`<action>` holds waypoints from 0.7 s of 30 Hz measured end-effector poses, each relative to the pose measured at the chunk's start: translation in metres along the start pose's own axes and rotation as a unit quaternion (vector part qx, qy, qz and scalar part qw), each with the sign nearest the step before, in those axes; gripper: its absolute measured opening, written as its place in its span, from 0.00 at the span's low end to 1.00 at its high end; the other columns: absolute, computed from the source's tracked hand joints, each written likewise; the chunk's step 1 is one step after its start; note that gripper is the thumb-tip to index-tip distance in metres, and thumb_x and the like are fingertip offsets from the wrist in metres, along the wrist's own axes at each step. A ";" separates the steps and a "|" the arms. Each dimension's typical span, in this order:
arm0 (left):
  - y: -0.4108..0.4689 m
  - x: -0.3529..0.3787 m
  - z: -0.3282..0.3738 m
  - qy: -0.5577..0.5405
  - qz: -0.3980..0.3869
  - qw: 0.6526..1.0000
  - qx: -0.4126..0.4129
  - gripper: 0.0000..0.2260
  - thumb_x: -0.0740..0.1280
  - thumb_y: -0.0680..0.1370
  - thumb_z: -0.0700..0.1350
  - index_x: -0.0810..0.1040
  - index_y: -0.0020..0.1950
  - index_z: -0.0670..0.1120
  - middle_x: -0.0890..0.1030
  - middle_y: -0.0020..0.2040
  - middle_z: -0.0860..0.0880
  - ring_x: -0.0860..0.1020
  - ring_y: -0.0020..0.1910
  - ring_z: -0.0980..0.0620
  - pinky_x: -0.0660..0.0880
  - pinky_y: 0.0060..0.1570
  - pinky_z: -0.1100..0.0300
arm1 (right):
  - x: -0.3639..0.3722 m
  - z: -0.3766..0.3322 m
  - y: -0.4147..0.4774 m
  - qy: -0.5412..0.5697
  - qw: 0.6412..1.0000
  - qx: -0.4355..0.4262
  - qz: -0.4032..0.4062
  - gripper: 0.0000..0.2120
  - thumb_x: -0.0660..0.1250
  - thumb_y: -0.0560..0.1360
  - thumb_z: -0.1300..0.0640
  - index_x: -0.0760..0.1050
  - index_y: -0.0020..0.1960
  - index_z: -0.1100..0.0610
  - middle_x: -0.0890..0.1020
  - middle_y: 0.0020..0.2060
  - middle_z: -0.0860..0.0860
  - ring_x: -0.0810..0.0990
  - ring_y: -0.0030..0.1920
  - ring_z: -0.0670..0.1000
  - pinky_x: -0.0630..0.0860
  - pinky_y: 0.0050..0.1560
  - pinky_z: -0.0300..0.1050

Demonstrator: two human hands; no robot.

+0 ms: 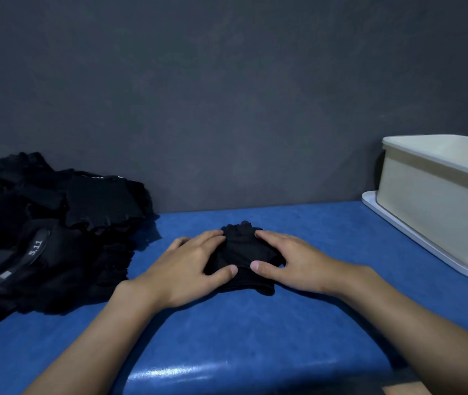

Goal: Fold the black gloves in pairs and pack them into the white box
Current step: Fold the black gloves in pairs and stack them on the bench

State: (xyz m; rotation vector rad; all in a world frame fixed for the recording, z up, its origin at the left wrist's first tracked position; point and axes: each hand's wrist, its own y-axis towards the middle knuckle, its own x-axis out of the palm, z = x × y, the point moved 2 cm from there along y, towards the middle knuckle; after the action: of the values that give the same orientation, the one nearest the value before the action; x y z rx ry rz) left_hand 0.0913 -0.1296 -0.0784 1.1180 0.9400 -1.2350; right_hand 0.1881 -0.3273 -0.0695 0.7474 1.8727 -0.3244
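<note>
Left hand and right hand press flat on black gloves on the blue table.

Gloves under my hands: black. Pile: black, white "5.11" lettering. Worktop: blue. Box: off-white. Wall: grey.

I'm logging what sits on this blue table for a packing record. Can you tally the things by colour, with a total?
Black: 2, the heap of gloves and the glove bundle under the left hand and right hand; gloves in the heap cannot be counted singly.
White: 2, the box and the flat lid under it.
Total: 4
</note>
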 end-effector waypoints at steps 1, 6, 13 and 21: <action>0.000 0.000 0.000 0.012 0.000 1.000 0.000 0.40 0.47 0.71 0.73 0.61 0.78 0.54 0.60 0.77 0.62 0.64 0.73 0.60 0.55 0.74 0.56 | 0.000 0.000 0.000 -0.011 1.000 -0.003 0.001 0.34 0.63 0.76 0.38 0.59 0.76 0.50 0.69 0.71 0.45 0.68 0.70 0.48 0.65 0.70 0.44; -0.001 -0.002 0.003 0.042 -0.003 0.999 -0.008 0.41 0.44 0.69 0.73 0.62 0.77 0.54 0.60 0.78 0.60 0.61 0.74 0.61 0.54 0.74 0.56 | 0.000 0.000 0.000 -0.030 1.000 -0.004 -0.004 0.34 0.62 0.76 0.37 0.58 0.77 0.50 0.68 0.73 0.45 0.66 0.71 0.48 0.62 0.70 0.41; 0.003 -0.001 -0.001 0.047 -0.024 0.999 -0.011 0.41 0.44 0.69 0.75 0.59 0.77 0.56 0.58 0.78 0.61 0.61 0.74 0.62 0.52 0.72 0.56 | 0.000 0.002 0.002 -0.036 0.999 0.003 -0.003 0.35 0.61 0.76 0.37 0.57 0.77 0.51 0.67 0.73 0.46 0.63 0.73 0.47 0.59 0.72 0.41; 0.001 -0.007 0.004 -0.025 0.013 1.000 -0.007 0.42 0.48 0.68 0.74 0.62 0.78 0.56 0.56 0.79 0.62 0.59 0.75 0.62 0.52 0.75 0.53 | 0.000 0.006 -0.002 -0.002 0.997 -0.010 0.071 0.31 0.67 0.72 0.36 0.67 0.72 0.46 0.68 0.69 0.39 0.62 0.71 0.43 0.60 0.72 0.51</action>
State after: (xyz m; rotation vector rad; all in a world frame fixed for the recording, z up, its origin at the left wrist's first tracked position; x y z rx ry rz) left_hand 0.0917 -0.1322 -0.0706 1.0804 0.8920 -1.2273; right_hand 0.1916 -0.3320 -0.0722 0.8618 1.8053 -0.2166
